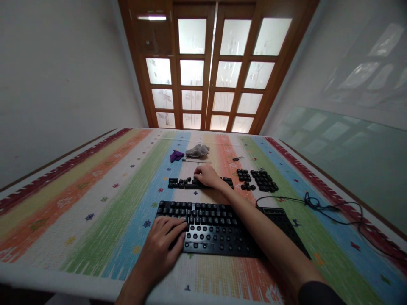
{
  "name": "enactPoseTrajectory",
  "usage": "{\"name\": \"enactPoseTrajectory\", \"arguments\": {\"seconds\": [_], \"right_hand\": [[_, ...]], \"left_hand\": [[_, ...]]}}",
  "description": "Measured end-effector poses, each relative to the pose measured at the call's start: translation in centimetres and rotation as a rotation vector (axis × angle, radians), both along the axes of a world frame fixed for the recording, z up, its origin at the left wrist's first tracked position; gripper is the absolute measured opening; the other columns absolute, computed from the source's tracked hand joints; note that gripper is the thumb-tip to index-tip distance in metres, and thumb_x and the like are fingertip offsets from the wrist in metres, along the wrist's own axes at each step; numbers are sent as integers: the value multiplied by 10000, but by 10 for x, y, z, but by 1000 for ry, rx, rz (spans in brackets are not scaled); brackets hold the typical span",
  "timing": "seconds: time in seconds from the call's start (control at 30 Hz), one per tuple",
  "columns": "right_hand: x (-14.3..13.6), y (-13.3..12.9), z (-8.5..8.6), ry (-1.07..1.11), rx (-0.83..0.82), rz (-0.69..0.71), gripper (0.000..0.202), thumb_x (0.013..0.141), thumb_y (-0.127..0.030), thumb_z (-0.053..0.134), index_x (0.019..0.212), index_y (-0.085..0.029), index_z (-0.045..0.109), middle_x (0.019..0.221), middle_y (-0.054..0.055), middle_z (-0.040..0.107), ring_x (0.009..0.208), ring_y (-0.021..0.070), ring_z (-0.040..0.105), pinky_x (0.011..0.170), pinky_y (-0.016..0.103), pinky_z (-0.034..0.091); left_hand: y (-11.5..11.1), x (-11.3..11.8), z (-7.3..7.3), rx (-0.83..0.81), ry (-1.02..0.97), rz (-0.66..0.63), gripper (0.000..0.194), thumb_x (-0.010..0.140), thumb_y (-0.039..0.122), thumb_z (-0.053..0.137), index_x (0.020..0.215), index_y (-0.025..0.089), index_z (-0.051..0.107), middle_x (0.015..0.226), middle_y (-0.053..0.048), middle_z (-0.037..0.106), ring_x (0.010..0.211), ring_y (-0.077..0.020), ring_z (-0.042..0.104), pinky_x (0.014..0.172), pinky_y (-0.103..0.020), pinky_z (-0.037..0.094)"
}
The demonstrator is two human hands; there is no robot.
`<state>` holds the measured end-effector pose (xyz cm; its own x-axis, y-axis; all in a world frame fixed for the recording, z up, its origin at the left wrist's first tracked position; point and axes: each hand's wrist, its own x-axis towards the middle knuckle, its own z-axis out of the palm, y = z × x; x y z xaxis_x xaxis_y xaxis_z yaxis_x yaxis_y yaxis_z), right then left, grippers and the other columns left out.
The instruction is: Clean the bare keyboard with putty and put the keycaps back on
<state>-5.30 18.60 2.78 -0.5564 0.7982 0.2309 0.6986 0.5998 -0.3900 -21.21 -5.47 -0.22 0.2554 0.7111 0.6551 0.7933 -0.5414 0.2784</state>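
A black keyboard (219, 231) lies on the striped tablecloth, with keycaps on its upper rows and bare switches across its lower rows and right part. My left hand (165, 241) rests over the keyboard's left end, fingers bent and close together; anything under them is hidden. Beyond the keyboard, my right hand (206, 174) reaches into a row of loose black keycaps (176, 185), its fingers curled together. What the right fingertips hold, if anything, is too small to make out. My right forearm crosses above the keyboard.
More loose keycaps (263, 181) sit in groups at the right. Farther back are a purple cloth (177, 156), a grey cloth (197, 151), a thin stick (197, 161) and a small tool (237, 159). A black cable (314, 203) coils across the right side.
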Motion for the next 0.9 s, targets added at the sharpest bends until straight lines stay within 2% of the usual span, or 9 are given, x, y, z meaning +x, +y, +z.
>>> {"name": "enactPoseTrajectory", "arguments": {"seconds": [0.13,0.27,0.47,0.7,0.9], "right_hand": [[-1,0,4,74,-6,-33,98,817,-97,664,900,-111,715,899,113,742,807,195,637,744,293,436],[5,-12,12,151,3,-4,108,822,-101,675,923,-133,661,883,76,725,809,179,626,759,290,437],[23,-55,19,232,-13,119,133,819,-103,704,912,-155,625,849,30,700,788,149,616,738,263,443],[41,-111,13,404,-170,226,111,812,-115,711,875,-169,637,814,-1,688,708,122,593,671,242,449],[52,-144,3,399,-74,333,82,836,-174,730,892,-171,670,823,18,669,768,146,594,724,269,467]], "left_hand": [[1,-1,0,7,-2,-11,247,948,152,564,1135,229,705,1090,-71,733,982,-235,643,894,-455,518],[1,-1,-1,30,19,-22,262,949,137,565,1164,219,690,1115,-72,734,999,-239,638,888,-451,516],[0,1,-1,61,4,0,239,948,154,576,1143,220,696,1070,-68,746,968,-234,646,884,-439,522],[-1,1,0,53,2,20,226,963,194,562,1136,234,701,1106,-70,729,993,-234,646,902,-436,524],[-1,1,-1,24,6,20,267,971,217,569,1223,236,654,1116,-69,712,1017,-236,628,910,-429,503]]}}
